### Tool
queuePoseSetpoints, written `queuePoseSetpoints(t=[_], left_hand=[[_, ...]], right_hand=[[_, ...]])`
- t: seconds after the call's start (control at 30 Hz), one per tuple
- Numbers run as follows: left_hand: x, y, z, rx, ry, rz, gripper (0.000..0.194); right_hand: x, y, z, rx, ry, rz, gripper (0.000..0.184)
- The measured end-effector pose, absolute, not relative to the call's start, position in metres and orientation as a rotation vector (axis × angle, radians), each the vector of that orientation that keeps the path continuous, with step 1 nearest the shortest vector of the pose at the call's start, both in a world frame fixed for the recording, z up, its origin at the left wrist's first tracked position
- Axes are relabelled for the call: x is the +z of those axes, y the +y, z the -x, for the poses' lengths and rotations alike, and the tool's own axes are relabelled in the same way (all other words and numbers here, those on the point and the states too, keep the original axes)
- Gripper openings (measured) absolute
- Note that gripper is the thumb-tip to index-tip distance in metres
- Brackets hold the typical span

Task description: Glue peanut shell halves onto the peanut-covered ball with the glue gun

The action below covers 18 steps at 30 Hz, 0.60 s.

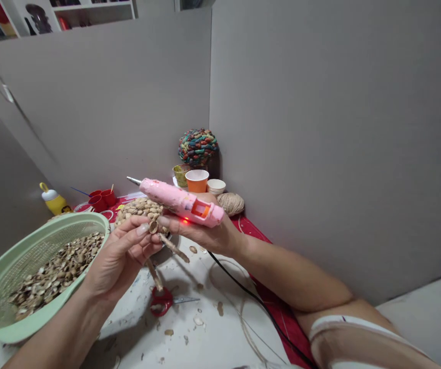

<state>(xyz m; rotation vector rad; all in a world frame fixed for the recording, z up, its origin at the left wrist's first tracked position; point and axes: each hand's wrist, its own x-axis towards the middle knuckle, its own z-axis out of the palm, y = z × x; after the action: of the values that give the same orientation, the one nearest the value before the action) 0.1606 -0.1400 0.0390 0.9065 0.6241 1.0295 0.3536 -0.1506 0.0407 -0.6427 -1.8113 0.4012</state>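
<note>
My left hand is closed, pinching a small hollow nutshell between thumb and fingers. Two thin brown twig-like pieces hang below the fingertips; I cannot tell how they join the shell. My right hand is wrapped around a pink glue gun with a metal nozzle pointing left and a red light lit. A fingertip of that hand comes close to the nutshell. Beneath my hands, red-handled scissors lie partly under a twig-like piece. A pale heap of shells shows behind my left hand.
A green colander of shells stands left. Red cups, a yellow bottle, an orange cup, a twine ball and a multicoloured ball sit behind. A black cord crosses the white tabletop, strewn with shell bits.
</note>
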Motion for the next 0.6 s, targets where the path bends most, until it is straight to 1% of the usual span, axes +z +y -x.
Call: queuePoseSetpoints(t=[0.07, 0.17, 0.37, 0.5, 0.6], left_hand=[[0.036, -0.140, -0.162, 1.087, 0.614, -0.989, 0.029], [0.033, -0.141, -0.163, 1.157, 0.620, -1.078, 0.024], [0.033, -0.141, -0.164, 1.149, 0.643, -1.084, 0.023], [0.035, -0.141, -0.163, 1.133, 0.660, -1.077, 0.025], [0.038, -0.140, -0.162, 1.126, 0.660, -1.057, 0.026]], right_hand=[[0.040, -0.151, -0.352, 0.374, -1.828, 0.648, 0.022], [0.038, -0.150, -0.350, 0.302, -1.824, 0.645, 0.027], [0.033, -0.145, -0.350, 0.243, -1.834, 0.620, 0.033], [0.029, -0.144, -0.350, 0.273, -1.871, 0.636, 0.027], [0.033, -0.146, -0.353, 0.227, -1.886, 0.637, 0.021]])
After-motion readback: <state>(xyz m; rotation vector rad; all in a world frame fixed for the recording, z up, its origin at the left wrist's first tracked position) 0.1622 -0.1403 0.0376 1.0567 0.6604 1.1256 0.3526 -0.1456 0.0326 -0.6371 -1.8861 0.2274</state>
